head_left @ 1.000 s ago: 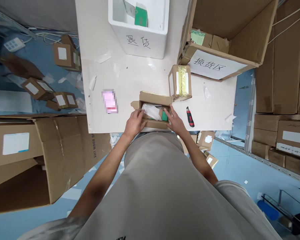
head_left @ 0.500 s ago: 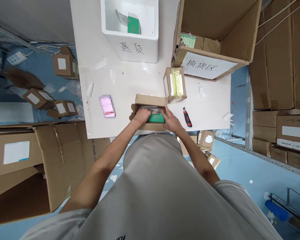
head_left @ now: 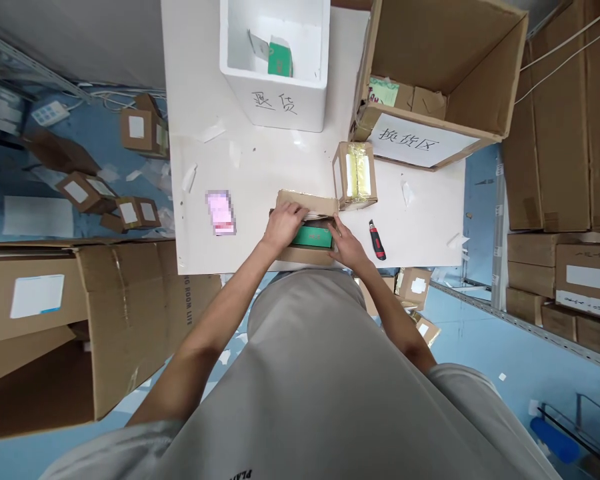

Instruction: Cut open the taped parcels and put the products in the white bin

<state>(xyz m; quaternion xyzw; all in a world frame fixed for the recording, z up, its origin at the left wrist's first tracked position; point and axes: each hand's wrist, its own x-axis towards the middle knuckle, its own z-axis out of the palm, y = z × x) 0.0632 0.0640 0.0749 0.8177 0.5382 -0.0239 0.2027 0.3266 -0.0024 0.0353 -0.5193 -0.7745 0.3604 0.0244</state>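
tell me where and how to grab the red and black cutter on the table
Probably best by the thick handle, from above and the near side: the cutter lies flat, its narrow tip pointing away from the table's near edge.

Your left hand [head_left: 282,229] is over the left end of the open carton [head_left: 306,256], your right hand [head_left: 349,247] touches its right end; inside it lies a green box [head_left: 315,237], right of it a cutter [head_left: 377,241].
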